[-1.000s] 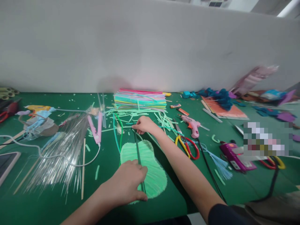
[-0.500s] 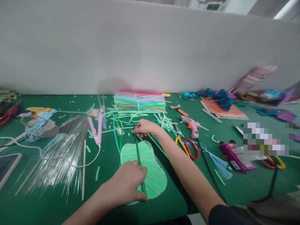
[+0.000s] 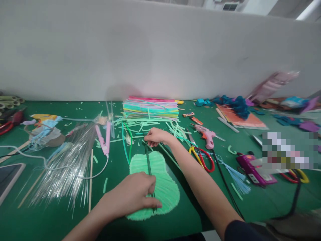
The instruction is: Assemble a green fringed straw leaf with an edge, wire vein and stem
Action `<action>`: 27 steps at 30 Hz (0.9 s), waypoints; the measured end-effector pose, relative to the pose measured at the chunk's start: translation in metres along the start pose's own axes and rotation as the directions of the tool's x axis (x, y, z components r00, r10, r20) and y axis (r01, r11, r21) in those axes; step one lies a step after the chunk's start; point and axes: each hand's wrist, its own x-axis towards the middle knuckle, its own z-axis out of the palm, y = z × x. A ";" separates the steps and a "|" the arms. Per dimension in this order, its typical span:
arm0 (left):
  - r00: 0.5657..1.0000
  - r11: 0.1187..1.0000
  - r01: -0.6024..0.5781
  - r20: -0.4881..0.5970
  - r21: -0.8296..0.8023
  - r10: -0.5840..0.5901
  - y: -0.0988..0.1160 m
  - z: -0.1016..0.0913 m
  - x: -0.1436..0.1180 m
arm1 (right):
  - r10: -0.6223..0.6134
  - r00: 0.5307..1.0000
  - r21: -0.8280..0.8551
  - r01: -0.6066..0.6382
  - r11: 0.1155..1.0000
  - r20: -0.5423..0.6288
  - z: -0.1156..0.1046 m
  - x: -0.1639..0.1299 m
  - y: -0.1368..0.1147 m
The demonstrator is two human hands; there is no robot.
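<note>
Nearest to me, the left hand (image 3: 136,195) lies spread and flat, palm down, on the lower part of a light green, ribbed, leaf-shaped piece (image 3: 165,185) that rests on the green-covered desk (image 3: 62,221), pinning a thin dark green stem strip (image 3: 148,160) along its middle. Further up, the right hand (image 3: 156,136) is closed in a pinch on the top end of that strip, just past the leaf's upper edge. To the right lie red and yellow handled scissors (image 3: 204,158) and a pink glue gun (image 3: 206,134); to the left, a fan of clear shiny strands (image 3: 67,160). Behind the hands is a stack of coloured foam sheets (image 3: 150,107). If the pinch pulls sideways, I judge the strip could skew off centre, or the ribs could crumple under the pressing palm
</note>
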 end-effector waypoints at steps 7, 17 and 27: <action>0.849 0.924 0.216 -0.407 -0.316 -0.338 -0.016 -0.018 0.014 | -0.115 0.993 0.190 0.108 0.976 0.024 -0.007 -0.009 -0.010; 0.872 0.671 0.020 -0.316 -0.741 -0.375 -0.030 -0.018 0.029 | -0.265 0.964 0.395 0.237 0.888 0.018 -0.011 -0.022 -0.020; 0.935 0.698 0.040 -0.219 -0.715 -0.278 -0.033 -0.009 0.035 | -0.226 0.898 0.492 0.401 0.772 -0.377 -0.037 -0.026 -0.017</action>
